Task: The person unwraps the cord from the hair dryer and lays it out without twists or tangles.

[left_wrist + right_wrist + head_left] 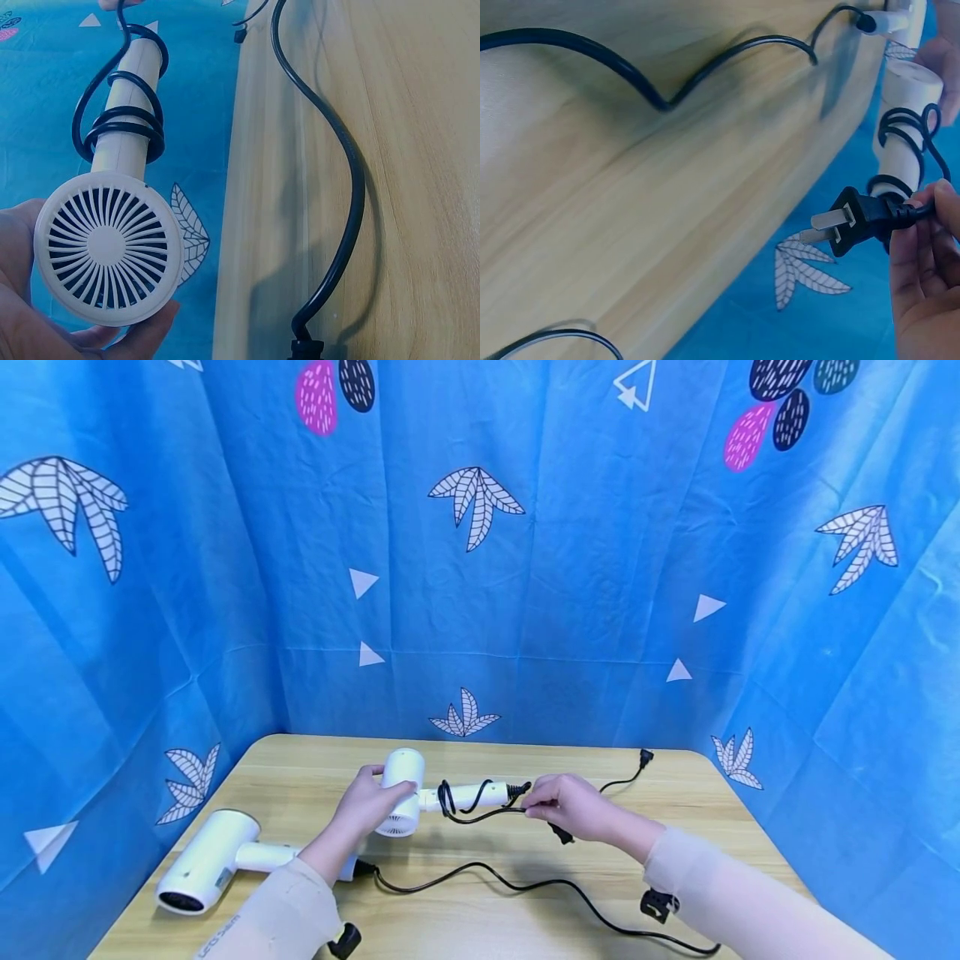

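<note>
"Above the surface [450,927], what is being held?"

"A white hair dryer [405,767], its barrel [402,811] in the left grip [366,806], thumb and fingers curled round the sides. The handle [491,794] points toward the right grip [568,807]."

"And that one?"

"It pinches the black cord [127,112] just behind the plug [862,225]. Loops of cord circle the handle."

"How would it handle?"

"Fairly light, I'd judge, with a stiff, smooth shell that could slip from loose fingers. The slatted end [106,246] looks the most fragile, so I'd hold the barrel's sides, clear of it."

"The cord?"

"Bendy but springy, probably; those loops might uncoil if let go. Behind the plug seems a sound place to pinch, leaving the metal prongs [829,219] free."

"Anything nearby?"

"A second dryer [210,856] lies to the left."
</note>
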### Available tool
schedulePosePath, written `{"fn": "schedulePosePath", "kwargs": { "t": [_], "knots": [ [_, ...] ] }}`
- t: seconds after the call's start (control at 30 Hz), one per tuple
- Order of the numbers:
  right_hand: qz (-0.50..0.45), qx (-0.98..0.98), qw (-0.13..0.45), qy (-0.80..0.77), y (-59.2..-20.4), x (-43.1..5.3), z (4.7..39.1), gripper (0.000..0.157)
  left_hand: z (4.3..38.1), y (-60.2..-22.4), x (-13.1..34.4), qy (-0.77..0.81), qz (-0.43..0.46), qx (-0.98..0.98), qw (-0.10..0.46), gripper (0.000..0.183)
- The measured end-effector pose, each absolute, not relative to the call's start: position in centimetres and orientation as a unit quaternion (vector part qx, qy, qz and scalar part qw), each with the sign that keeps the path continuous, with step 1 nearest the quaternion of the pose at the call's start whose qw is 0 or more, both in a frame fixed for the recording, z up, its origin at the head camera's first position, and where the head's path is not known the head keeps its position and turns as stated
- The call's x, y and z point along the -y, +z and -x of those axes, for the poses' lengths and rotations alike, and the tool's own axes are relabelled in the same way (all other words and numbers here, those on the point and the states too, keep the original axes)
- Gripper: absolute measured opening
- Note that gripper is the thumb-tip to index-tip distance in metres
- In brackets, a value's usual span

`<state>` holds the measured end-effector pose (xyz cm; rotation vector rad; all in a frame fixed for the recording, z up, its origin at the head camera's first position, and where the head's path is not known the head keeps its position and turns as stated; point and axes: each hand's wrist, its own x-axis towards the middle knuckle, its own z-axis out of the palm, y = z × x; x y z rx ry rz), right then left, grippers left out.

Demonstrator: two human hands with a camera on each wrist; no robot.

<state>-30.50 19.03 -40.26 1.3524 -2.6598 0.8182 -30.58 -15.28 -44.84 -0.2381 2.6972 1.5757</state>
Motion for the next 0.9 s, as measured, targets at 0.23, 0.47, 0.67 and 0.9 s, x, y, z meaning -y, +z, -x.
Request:
{"fn": "schedulePosePath", "kwargs": {
  "t": [0.23, 0.47, 0.67, 0.9],
  "knots": [
    [-0.434, 0.859, 0.028, 0.271, -38.7, -18.7, 30.6, 0.013, 30.5, -44.8, 15.3, 0.511, 0.072, -0.857, 0.007, 0.090],
    [-0.430, 0.858, 0.045, 0.277, -37.2, -18.1, 30.8, 0.012, 30.3, -44.6, 15.3, 0.514, 0.072, -0.855, 0.008, 0.088],
    [-0.429, 0.854, 0.072, 0.284, -36.0, -17.5, 31.5, 0.011, 30.1, -44.3, 15.1, 0.515, 0.075, -0.854, 0.011, 0.088],
    [-0.413, 0.859, 0.089, 0.289, -34.9, -16.6, 32.4, 0.013, 30.0, -44.1, 15.0, 0.508, 0.073, -0.858, 0.012, 0.088]
  ]
}}
